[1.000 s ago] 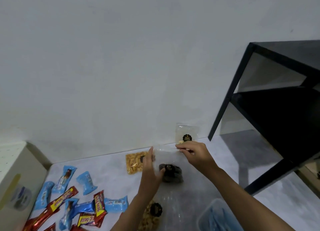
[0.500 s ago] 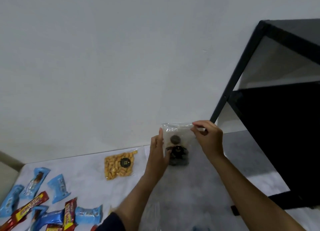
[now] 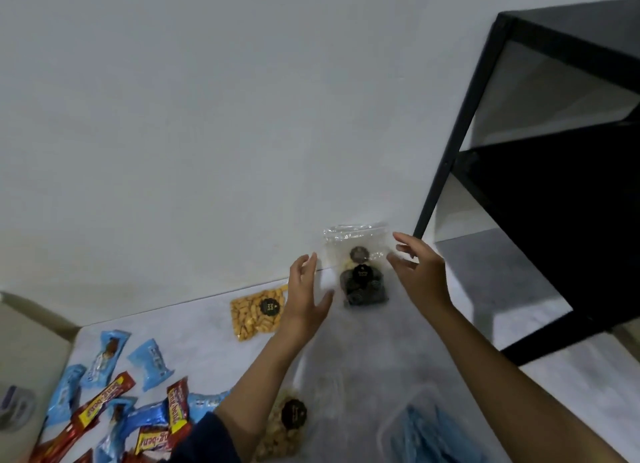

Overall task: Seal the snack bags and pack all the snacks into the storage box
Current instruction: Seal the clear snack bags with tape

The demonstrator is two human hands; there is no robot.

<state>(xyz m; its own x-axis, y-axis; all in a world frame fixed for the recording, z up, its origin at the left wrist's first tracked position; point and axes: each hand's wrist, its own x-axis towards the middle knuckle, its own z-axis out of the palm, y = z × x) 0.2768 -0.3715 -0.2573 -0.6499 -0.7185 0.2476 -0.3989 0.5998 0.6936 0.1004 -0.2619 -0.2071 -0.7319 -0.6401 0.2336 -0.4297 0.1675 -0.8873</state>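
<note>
A clear zip bag of dark snacks [image 3: 362, 282] with a round black sticker leans upright against the wall at the back of the table. My left hand [image 3: 306, 291] is open just left of it, fingers spread, not touching. My right hand [image 3: 420, 272] is open just right of it, also apart from the bag. A bag of orange snacks [image 3: 258, 312] lies flat to the left. Another clear bag of pale snacks [image 3: 284, 428] lies near my left forearm. The clear storage box [image 3: 398, 424] with blue packets inside sits at the bottom right.
Several blue and red wrapped snack bars [image 3: 114, 396] are scattered on the left of the grey table [image 3: 381, 344]. A black metal shelf frame [image 3: 450, 157] stands at the right. A beige box [image 3: 27, 358] sits at the far left.
Both hands held the dark-snack bag by its top and carried it back to the wall; now they have let go and it stands leaning there.
</note>
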